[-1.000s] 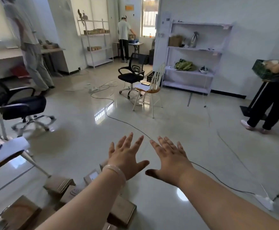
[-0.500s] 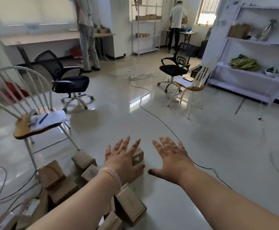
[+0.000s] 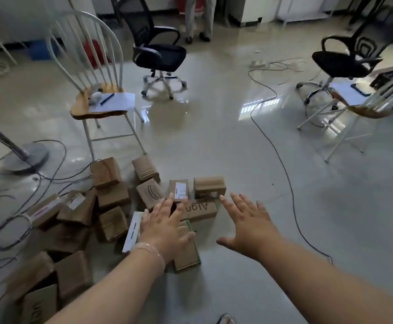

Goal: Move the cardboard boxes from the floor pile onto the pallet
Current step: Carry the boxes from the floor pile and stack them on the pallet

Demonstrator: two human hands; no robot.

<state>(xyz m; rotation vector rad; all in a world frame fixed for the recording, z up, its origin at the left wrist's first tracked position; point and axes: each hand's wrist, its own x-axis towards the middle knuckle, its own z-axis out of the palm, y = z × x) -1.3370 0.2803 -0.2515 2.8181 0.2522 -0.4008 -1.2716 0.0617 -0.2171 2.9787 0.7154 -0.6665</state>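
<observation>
Brown cardboard boxes lie in a loose pile on the glossy floor, lower left of view, some flat, some tipped on edge. My left hand is flat, fingers straight and spread, holding nothing, over a green-edged box and the near edge of a box printed "Algn"; can't tell if it touches them. My right hand is likewise flat, fingers spread, empty, above bare floor just right of the pile. Clear bangle on left wrist. Behind the pile: white spindle chair with paper and pen on its seat, black office chair farther back. Black cable runs across the floor on the right.
</observation>
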